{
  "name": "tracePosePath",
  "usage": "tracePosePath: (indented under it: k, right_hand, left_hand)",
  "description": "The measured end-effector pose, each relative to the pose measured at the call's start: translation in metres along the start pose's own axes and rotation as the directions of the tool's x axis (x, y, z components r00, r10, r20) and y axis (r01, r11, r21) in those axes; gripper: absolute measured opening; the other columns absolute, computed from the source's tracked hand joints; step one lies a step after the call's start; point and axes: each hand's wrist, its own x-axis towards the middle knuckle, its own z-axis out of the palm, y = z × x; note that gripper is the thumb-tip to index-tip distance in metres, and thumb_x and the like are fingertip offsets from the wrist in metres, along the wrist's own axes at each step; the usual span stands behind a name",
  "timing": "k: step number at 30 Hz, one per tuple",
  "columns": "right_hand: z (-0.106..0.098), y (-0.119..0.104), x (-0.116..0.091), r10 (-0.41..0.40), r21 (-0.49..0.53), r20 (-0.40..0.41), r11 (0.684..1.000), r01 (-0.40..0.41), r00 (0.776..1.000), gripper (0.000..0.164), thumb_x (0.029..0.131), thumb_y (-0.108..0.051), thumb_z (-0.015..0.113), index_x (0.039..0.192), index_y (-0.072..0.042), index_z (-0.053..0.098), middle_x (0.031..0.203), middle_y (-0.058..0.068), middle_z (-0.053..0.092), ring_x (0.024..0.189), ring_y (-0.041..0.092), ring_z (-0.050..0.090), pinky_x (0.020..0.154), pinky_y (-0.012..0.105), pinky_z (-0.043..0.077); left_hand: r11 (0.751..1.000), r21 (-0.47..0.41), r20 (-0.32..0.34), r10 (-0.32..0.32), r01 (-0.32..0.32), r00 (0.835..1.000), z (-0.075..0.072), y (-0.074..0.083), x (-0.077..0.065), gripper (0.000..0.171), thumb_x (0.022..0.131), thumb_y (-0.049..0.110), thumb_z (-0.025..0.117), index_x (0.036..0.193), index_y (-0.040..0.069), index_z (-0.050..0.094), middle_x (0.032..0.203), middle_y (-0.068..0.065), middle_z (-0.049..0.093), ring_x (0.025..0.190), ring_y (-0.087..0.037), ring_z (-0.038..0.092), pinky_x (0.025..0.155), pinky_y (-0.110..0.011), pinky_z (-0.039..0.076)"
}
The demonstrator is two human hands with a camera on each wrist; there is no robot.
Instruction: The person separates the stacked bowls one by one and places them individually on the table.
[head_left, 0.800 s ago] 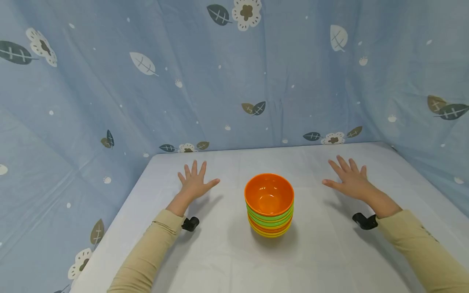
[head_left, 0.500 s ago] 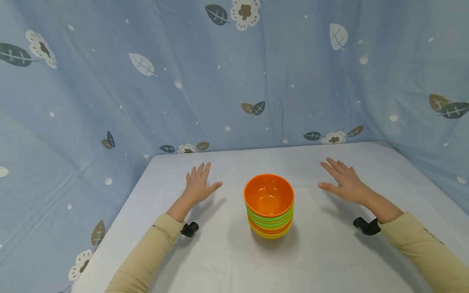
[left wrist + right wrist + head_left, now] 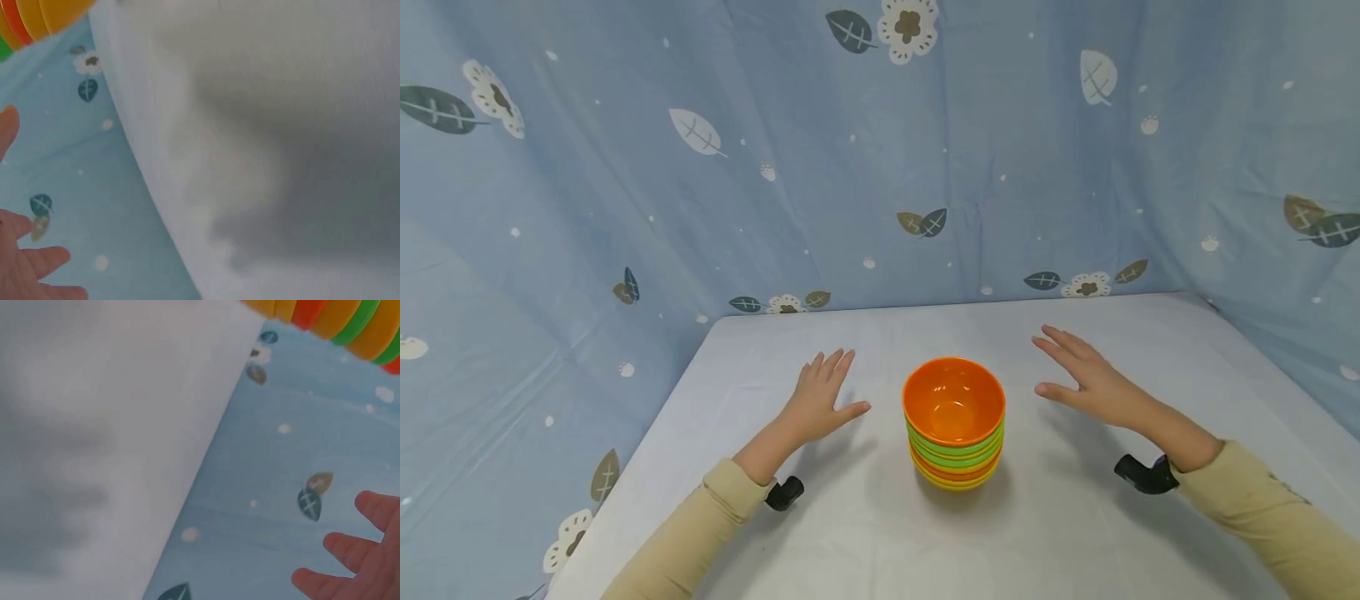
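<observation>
A stack of nested bowls stands upright in the middle of the table, orange on top with green, orange and yellow rims below. Left of it, my left hand hovers over the cloth with its fingers extended and thumb toward the bowls. My right hand is held out on the other side, farther from the stack, fingers straight and thumb apart. Neither hand touches the bowls. Part of the stack shows at the upper left in the left wrist view. In the right wrist view, bowl edges fill the top right corner.
The table is covered with a white cloth. A blue curtain with leaves and flowers hangs behind it and along the left side. A black wrist camera sits under the left cuff, another black one under the right.
Both hands have moved inward toward the bowl stack, the left also a little nearer the body. Their spread fingers have drawn closer together. The bowls have stayed put.
</observation>
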Motion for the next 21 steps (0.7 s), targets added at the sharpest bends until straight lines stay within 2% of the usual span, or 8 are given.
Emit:
tracePosePath:
  k: [4,11,21]
  right_hand:
    - [0.001,-0.012,0.000,-0.025,0.028,0.008,0.999,0.024,1.000,0.072,0.085,-0.037,0.062,0.142,-0.005,0.030,0.148,0.022,0.018,0.131,0.046,0.016,0.094,0.072,0.019]
    - [0.002,-0.029,-0.001,-0.074,0.028,0.010,0.997,0.073,0.997,0.071,0.085,-0.035,0.063,0.142,-0.009,0.030,0.148,0.019,0.022,0.131,0.044,0.019,0.094,0.071,0.023]
    - [0.006,-0.047,-0.004,-0.180,0.101,0.009,0.979,0.178,0.984,0.070,0.084,-0.028,0.065,0.142,-0.009,0.031,0.147,0.016,0.026,0.131,0.040,0.023,0.095,0.066,0.028]
  left_hand:
    - [0.999,-0.022,-0.015,0.025,-0.026,1.000,0.000,0.008,-0.007,0.085,0.084,0.052,0.056,0.147,0.009,0.018,0.149,-0.018,0.022,0.135,-0.046,0.014,0.104,-0.064,0.008]
    - [0.991,-0.119,-0.012,0.056,-0.057,0.998,-0.002,0.029,-0.015,0.085,0.083,0.053,0.057,0.147,0.011,0.018,0.149,-0.014,0.024,0.136,-0.042,0.015,0.105,-0.064,0.004]
    - [0.972,-0.189,-0.053,0.130,-0.138,0.990,0.002,0.053,-0.027,0.086,0.081,0.051,0.062,0.146,0.013,0.021,0.148,-0.008,0.029,0.137,-0.035,0.019,0.107,-0.060,0.006]
